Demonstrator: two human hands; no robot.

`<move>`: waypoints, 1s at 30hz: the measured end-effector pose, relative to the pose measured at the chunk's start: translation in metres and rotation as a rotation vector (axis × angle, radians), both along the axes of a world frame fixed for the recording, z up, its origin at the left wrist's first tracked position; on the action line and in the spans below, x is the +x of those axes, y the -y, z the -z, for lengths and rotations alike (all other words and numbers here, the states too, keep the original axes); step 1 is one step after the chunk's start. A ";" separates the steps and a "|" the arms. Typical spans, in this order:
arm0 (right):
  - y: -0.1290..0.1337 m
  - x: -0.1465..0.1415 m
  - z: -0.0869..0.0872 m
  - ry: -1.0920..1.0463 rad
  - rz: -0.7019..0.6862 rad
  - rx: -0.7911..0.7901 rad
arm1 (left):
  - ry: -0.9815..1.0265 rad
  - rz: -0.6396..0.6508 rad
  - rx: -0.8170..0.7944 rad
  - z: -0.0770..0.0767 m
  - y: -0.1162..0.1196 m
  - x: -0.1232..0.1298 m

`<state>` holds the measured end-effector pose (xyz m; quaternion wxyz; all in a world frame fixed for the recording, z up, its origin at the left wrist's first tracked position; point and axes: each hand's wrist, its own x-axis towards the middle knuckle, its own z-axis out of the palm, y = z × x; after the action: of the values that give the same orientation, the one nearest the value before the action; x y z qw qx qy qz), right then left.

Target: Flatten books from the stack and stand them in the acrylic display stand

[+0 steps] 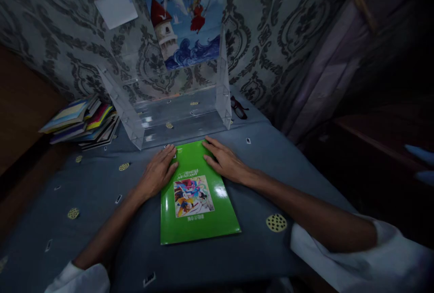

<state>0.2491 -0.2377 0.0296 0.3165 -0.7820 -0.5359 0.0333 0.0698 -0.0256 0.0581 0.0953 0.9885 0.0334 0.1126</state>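
Observation:
A bright green book (pixel 222 214) with a colourful square picture on its cover lies closed and flat on the blue patterned tablecloth; its lettering appears upside down from here. My left hand (pixel 158 171) rests at the book's upper left edge, fingers stretched out and lying flat. At the upper right edge is my right hand (pixel 225 162), with fingers extended and a little apart, their tips touching the cover. Neither hand is wrapped round anything.
A clear acrylic rack (pixel 224 94) stands just beyond the book. Stacked books (pixel 84 123) are at the left, and dark-framed glasses (pixel 239 108) lie right of the rack. A poster (pixel 186 17) and a white card (pixel 116 9) hang on the patterned wall; a curtain (pixel 315 76) is at right.

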 end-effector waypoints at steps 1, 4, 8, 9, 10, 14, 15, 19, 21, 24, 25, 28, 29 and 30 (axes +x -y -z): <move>0.000 0.000 0.001 0.003 0.001 0.003 | -0.004 0.004 0.000 0.000 0.000 0.001; 0.000 0.001 0.003 0.009 0.003 0.013 | -0.016 0.014 -0.002 0.001 -0.001 0.004; 0.000 0.001 0.003 0.008 0.002 0.015 | -0.006 0.049 -0.001 0.003 -0.001 0.009; 0.000 0.001 0.002 0.008 0.003 0.012 | 0.000 0.059 0.001 0.004 0.000 0.011; 0.000 0.001 0.002 0.009 0.005 0.012 | 0.005 0.067 0.004 0.004 0.001 0.012; 0.000 0.001 0.001 0.013 0.000 0.032 | 0.008 0.098 0.001 0.003 0.007 0.020; 0.000 0.001 0.001 0.013 -0.005 0.038 | 0.008 0.107 -0.001 0.002 0.008 0.022; -0.001 0.001 0.001 0.009 -0.004 0.043 | -0.005 0.142 0.004 0.000 0.014 0.032; -0.001 0.001 0.001 0.009 -0.002 0.047 | -0.012 0.157 0.011 0.000 0.017 0.037; -0.002 0.001 0.001 0.004 -0.012 0.060 | -0.023 0.169 0.021 -0.001 0.022 0.045; -0.002 0.002 0.002 0.002 -0.015 0.071 | -0.028 0.175 0.023 -0.002 0.023 0.047; -0.003 0.004 0.005 0.000 -0.020 0.117 | -0.044 0.204 0.026 -0.005 0.028 0.054; -0.003 0.005 0.006 -0.001 -0.019 0.132 | -0.050 0.213 0.027 -0.006 0.030 0.056; -0.003 0.005 0.006 -0.002 -0.016 0.144 | -0.055 0.222 0.026 -0.006 0.032 0.059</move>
<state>0.2546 -0.2348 0.0237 0.3722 -0.7527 -0.5430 -0.0022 0.1286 -0.0576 0.0645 0.0935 0.9900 -0.0752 0.0746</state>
